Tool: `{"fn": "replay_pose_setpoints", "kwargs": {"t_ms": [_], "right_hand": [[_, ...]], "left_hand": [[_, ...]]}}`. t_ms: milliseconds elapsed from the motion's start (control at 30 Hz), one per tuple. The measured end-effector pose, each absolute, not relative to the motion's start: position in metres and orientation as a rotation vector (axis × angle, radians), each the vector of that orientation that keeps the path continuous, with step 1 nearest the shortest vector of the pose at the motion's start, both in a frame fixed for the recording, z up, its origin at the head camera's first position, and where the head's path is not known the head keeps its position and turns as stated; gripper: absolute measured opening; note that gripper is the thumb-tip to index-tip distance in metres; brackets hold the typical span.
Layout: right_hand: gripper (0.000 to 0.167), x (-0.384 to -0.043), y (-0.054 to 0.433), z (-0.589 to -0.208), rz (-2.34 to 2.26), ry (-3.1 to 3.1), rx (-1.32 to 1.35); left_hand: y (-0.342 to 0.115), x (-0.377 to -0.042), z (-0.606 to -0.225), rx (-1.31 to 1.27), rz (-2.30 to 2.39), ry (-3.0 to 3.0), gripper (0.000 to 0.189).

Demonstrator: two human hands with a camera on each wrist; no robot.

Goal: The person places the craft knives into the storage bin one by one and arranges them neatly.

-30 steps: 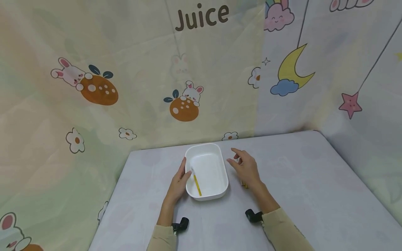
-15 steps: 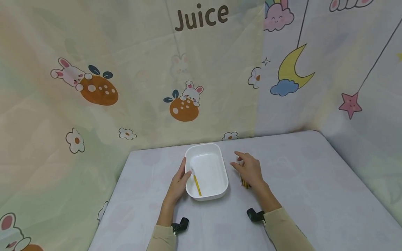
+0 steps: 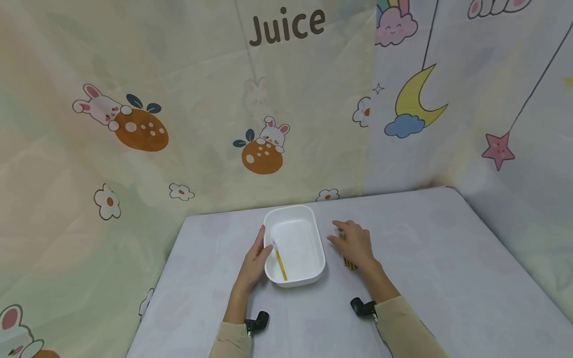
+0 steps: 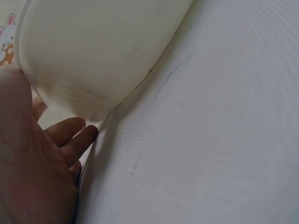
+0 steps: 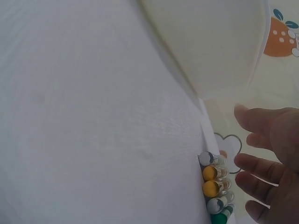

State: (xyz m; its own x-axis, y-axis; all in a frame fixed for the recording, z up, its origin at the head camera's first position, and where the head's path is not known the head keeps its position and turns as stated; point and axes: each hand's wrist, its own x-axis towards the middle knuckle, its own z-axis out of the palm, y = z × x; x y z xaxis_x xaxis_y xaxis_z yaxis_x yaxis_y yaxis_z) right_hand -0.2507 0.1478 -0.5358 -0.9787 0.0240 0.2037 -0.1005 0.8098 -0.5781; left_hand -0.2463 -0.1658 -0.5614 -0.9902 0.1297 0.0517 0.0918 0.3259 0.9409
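While my left hand [image 3: 250,262] grips the tray [image 3: 301,248], my right hand [image 3: 355,244] holds nothing

White and round-cornered, the tray sits on the table [image 3: 291,318], a thin yellow stick [image 3: 281,266] lying inside near its left wall. My left thumb laps its rim. My right hand's fingers [image 5: 259,167] are parted beside more sticks [image 3: 349,264]; the head view shows their yellow-and-black shafts, the right wrist view their silver, amber and green ends.

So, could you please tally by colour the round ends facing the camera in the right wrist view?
Grey ends: 2
Orange ends: 2
Green end: 1
Total: 5 in view; more may lie below the frame.
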Motion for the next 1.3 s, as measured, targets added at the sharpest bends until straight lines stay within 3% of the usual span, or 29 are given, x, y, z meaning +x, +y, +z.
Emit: {"fn": "replay_pose_setpoints", "kwargs": {"t_ms": [600,1300], "right_hand": [[0.055,-0.259,0.141,-0.532,0.776,-2.906,0.074],[0.037,-0.269,0.133,-0.534,0.620,-2.972,0.161]], "left_hand": [[-0.166,-0.247,-0.563,0.229,1.797,2.530,0.063],[-0.166,-0.246,-0.562,0.237,1.820,2.524,0.064]]}}
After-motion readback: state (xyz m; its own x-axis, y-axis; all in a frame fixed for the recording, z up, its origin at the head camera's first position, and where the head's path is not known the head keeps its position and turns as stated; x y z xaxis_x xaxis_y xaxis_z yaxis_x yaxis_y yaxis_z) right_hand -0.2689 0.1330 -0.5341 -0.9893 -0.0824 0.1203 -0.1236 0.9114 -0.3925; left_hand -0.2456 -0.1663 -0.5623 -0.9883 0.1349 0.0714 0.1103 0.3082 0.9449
